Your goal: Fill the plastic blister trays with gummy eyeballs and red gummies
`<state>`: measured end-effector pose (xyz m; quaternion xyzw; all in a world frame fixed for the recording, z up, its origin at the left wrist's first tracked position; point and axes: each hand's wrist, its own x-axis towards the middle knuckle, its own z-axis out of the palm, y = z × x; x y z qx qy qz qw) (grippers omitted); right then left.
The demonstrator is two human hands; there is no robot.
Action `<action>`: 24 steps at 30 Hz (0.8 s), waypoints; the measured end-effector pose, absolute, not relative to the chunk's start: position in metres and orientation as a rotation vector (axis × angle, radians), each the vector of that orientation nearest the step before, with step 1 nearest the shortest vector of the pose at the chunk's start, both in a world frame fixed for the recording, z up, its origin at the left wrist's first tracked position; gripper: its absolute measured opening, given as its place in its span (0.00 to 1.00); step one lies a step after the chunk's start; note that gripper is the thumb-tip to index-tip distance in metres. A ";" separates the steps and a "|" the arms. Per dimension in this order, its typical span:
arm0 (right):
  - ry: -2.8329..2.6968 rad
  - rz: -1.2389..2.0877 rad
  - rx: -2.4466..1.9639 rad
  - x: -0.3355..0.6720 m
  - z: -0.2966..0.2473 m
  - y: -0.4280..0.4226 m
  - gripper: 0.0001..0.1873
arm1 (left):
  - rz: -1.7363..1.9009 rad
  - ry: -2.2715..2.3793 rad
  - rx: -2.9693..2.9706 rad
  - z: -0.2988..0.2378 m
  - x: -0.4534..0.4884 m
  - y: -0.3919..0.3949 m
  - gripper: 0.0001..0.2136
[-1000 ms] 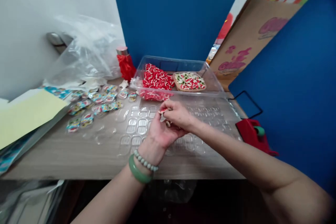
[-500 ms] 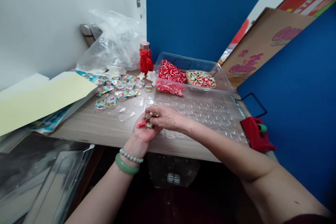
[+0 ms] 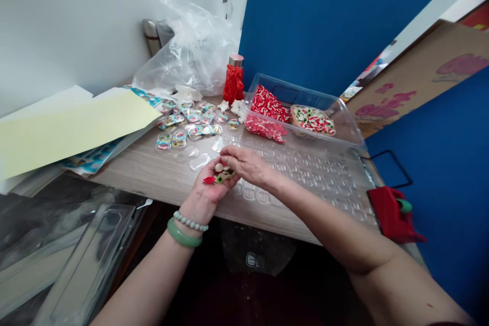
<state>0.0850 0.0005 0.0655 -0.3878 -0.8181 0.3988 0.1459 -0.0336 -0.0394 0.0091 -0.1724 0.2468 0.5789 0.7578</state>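
Observation:
My left hand [image 3: 208, 189] is cupped palm up near the table's front edge and holds several small candy pieces [image 3: 218, 175], red, green and cream. My right hand [image 3: 246, 164] reaches across from the right, its fingers pinched over those pieces in the left palm. Both hands hover above a clear plastic blister sheet [image 3: 305, 173] with rows of small pockets. A green bangle and a bead bracelet circle my left wrist.
A clear tub [image 3: 344, 127] holds red-and-white candy and a round pizza-like candy. Sealed candy packets [image 3: 187, 125] lie left of it, beside a red bottle [image 3: 233, 80], a plastic bag [image 3: 194, 51] and yellow paper [image 3: 72, 130]. A red tape dispenser [image 3: 393, 211] sits right. Clear trays [image 3: 76, 260] lie below left.
The view has swung left and down, showing more of the paper and the trays below. My hands stay together and have drawn toward the table's front edge; the red and green pieces now show in my left palm.

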 end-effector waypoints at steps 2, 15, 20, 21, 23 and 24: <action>-2.116 1.455 -1.109 0.085 0.065 0.010 0.07 | 1.264 0.547 -0.347 0.011 -0.035 -0.043 0.11; -1.603 1.965 -1.188 0.092 0.070 0.016 0.08 | 1.216 0.659 -0.356 0.012 -0.043 -0.046 0.08; -1.261 2.180 -1.163 0.102 0.072 0.019 0.15 | 1.186 0.713 -0.348 0.009 -0.049 -0.053 0.07; -1.259 2.171 -1.165 0.103 0.071 0.017 0.15 | 1.182 0.718 -0.338 0.009 -0.050 -0.055 0.07; -1.296 2.126 -1.173 0.105 0.069 0.013 0.16 | 1.169 0.704 -0.299 0.009 -0.049 -0.057 0.08; -1.327 2.101 -1.172 0.106 0.068 0.011 0.16 | 1.160 0.694 -0.274 0.010 -0.049 -0.058 0.10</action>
